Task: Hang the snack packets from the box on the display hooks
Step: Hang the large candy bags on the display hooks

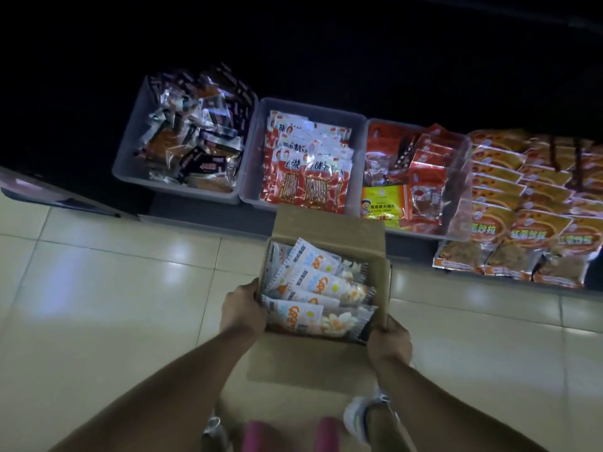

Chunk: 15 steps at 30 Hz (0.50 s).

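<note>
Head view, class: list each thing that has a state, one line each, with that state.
Box: open, flaps out, held at both sides.
Packets: lying stacked inside the box.
Left hand: gripping the box's left wall.
Right hand: gripping the box's right corner.
Bins: uncovered, full.

Darkness hides everything above the bins [248, 197]; the orange packets [535, 230] run off the right edge.

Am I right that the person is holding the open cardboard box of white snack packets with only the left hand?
Not quite: the head view shows both hands on the open cardboard box of white snack packets, the left hand on its left side and the right hand on its right corner.
</note>
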Each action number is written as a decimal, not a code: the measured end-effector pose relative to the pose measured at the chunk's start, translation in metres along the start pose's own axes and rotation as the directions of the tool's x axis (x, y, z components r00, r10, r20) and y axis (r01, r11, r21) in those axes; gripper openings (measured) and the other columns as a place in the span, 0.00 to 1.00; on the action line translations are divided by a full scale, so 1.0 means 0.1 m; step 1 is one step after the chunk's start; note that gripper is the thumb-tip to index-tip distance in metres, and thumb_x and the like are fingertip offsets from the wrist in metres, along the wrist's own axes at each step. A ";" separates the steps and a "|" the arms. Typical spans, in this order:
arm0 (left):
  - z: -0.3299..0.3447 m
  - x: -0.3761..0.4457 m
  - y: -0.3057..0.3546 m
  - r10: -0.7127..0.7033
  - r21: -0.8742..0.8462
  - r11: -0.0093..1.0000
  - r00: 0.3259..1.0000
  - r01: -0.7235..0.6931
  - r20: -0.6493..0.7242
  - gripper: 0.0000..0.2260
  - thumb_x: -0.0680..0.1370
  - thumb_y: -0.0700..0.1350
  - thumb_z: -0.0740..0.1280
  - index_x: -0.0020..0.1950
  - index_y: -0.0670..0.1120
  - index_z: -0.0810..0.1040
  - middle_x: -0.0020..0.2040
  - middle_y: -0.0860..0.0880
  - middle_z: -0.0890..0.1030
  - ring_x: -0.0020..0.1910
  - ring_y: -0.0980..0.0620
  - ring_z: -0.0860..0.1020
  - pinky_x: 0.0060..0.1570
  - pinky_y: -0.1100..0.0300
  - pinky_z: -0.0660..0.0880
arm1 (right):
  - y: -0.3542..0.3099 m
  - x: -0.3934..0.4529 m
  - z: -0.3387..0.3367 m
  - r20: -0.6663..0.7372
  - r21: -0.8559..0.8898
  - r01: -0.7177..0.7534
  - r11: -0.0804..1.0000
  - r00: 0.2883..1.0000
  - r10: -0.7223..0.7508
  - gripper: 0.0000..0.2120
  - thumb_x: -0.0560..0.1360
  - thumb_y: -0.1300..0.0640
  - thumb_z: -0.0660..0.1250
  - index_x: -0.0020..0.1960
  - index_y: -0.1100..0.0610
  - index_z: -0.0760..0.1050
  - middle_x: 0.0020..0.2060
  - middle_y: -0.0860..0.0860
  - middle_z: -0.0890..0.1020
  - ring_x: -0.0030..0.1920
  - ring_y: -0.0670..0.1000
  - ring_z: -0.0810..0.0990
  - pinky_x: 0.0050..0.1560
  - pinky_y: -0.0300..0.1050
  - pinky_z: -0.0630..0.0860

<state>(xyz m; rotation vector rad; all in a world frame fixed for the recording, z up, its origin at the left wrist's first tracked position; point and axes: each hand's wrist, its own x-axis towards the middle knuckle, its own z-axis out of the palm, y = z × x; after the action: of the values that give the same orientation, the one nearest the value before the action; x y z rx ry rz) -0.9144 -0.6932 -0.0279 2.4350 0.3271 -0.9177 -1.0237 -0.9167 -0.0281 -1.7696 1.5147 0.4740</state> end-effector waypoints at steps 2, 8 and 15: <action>0.11 0.05 -0.02 -0.029 -0.018 0.999 0.999 0.029 -0.021 0.17 0.77 0.36 0.63 0.62 0.48 0.83 0.53 0.39 0.86 0.54 0.35 0.83 0.47 0.53 0.78 | 0.01 0.08 0.06 0.040 -0.004 0.009 1.000 0.999 -0.009 0.14 0.80 0.66 0.64 0.60 0.58 0.84 0.45 0.59 0.82 0.48 0.59 0.78 0.48 0.45 0.69; 0.05 0.14 -0.06 -0.032 0.034 0.999 0.999 0.031 0.007 0.15 0.74 0.36 0.67 0.59 0.45 0.84 0.53 0.37 0.86 0.55 0.34 0.83 0.51 0.48 0.82 | 0.09 0.14 0.15 0.146 -0.058 0.044 0.997 0.989 -0.036 0.14 0.79 0.64 0.64 0.62 0.57 0.83 0.55 0.62 0.86 0.56 0.64 0.82 0.49 0.48 0.74; -0.05 -0.05 -0.02 0.024 0.038 0.999 0.999 -0.025 0.031 0.15 0.79 0.37 0.64 0.65 0.45 0.77 0.56 0.36 0.85 0.56 0.32 0.82 0.50 0.50 0.78 | 0.07 0.13 -0.02 0.200 -0.313 0.171 0.934 0.973 -0.112 0.44 0.74 0.62 0.68 0.85 0.52 0.52 0.81 0.58 0.63 0.79 0.64 0.63 0.76 0.55 0.64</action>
<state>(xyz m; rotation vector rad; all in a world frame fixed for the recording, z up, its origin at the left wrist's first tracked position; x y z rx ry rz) -0.9165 -0.6889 -0.0220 2.4519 0.2703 -0.9578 -1.0272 -0.9273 -0.0380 -2.0130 1.2236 0.8281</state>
